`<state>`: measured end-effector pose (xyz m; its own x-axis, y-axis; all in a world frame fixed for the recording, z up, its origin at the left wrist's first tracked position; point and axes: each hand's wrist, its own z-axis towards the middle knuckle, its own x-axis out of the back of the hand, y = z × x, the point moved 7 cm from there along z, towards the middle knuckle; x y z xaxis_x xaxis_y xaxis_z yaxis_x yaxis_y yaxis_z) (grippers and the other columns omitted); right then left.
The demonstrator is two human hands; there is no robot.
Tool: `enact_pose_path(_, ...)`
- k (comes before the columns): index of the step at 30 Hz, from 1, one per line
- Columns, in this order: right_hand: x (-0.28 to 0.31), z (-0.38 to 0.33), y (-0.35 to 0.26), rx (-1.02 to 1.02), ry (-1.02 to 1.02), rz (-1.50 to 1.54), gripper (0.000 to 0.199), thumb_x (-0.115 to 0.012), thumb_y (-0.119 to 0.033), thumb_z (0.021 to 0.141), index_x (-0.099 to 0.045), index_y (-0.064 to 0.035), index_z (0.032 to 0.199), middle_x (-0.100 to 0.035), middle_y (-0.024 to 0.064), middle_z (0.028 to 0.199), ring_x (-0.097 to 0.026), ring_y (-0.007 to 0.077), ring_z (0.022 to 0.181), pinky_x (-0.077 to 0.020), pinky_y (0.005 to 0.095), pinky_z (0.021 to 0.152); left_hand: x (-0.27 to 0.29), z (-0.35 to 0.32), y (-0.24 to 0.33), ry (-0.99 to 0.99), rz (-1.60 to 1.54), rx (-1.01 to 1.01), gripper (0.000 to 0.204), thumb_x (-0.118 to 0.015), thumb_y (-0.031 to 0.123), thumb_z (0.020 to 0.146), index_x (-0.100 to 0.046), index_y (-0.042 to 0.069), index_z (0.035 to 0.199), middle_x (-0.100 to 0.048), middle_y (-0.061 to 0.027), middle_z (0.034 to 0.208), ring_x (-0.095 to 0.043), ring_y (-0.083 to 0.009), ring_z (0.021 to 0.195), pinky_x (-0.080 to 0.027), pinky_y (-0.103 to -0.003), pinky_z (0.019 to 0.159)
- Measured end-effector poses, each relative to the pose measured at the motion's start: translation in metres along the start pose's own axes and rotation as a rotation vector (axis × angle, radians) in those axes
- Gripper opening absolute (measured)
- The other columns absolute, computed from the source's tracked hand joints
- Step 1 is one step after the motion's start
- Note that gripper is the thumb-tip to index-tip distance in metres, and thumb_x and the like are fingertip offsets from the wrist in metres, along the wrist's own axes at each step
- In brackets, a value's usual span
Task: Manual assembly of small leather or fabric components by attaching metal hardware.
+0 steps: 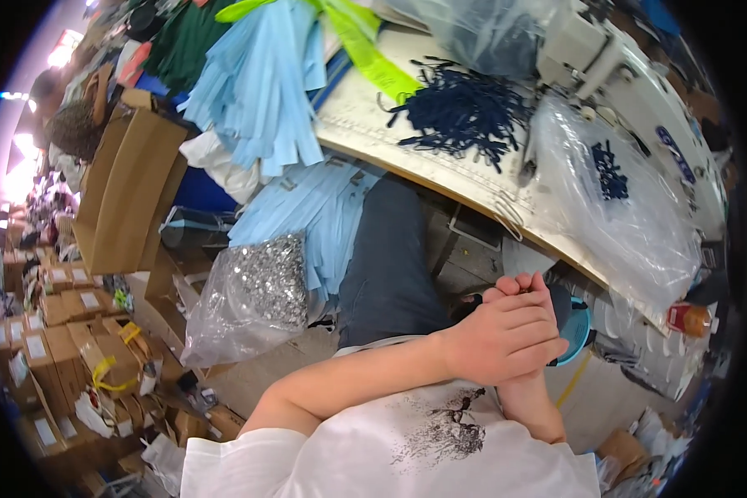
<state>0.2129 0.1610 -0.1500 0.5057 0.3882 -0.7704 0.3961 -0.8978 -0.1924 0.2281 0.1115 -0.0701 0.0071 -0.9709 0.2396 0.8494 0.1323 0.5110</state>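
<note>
My left hand (502,340) is closed round my right hand, its fingers wrapped across at the wrist and palm. Of my right hand (520,286) only bent fingers show above the left one; the palm is covered, so what it may hold is hidden. Both are held over my lap, near the table's front edge. On the white sewing table (373,124) lies a pile of dark navy cord loops (465,112). Beside it a clear plastic bag (622,199) covers more navy loops. Light blue fabric strips (266,91) hang over the table's left end.
A sewing machine (639,91) stands at the right of the table. A bag of small silvery metal pieces (266,282) rests at my left, by blue strips (307,207). Cardboard boxes (133,191) stand farther left. A blue bucket (577,332) and an orange bottle (690,319) are at right.
</note>
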Motion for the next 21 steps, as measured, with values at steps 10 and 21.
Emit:
enact_pose_path(10,-0.029,-0.023,0.014,0.206,0.565,-0.243,0.022,-0.044,-0.023,0.099,-0.06,-0.0095,0.097,-0.044,-0.0007,0.066,-0.039,0.0115,0.051,-0.0339,0.0283,0.048,0.022,-0.009,0.002,0.071,0.004,0.03,0.03,-0.06,0.019,0.069,-0.062,0.001,0.093,-0.056,-0.0087,0.081,-0.058,-0.0261,0.078,-0.047,-0.049,0.094)
enact_pose_path(21,0.019,0.004,0.015,-0.192,0.08,0.001,0.019,-0.047,-0.031,0.101,-0.055,-0.0137,0.1,-0.052,-0.0023,0.084,-0.048,0.0111,0.064,-0.0432,0.0241,0.053,0.033,0.009,0.006,-0.154,-0.119,0.016,0.028,-0.065,0.019,0.074,-0.065,0.004,0.098,-0.061,-0.0091,0.088,-0.059,-0.0256,0.081,-0.049,-0.045,0.083)
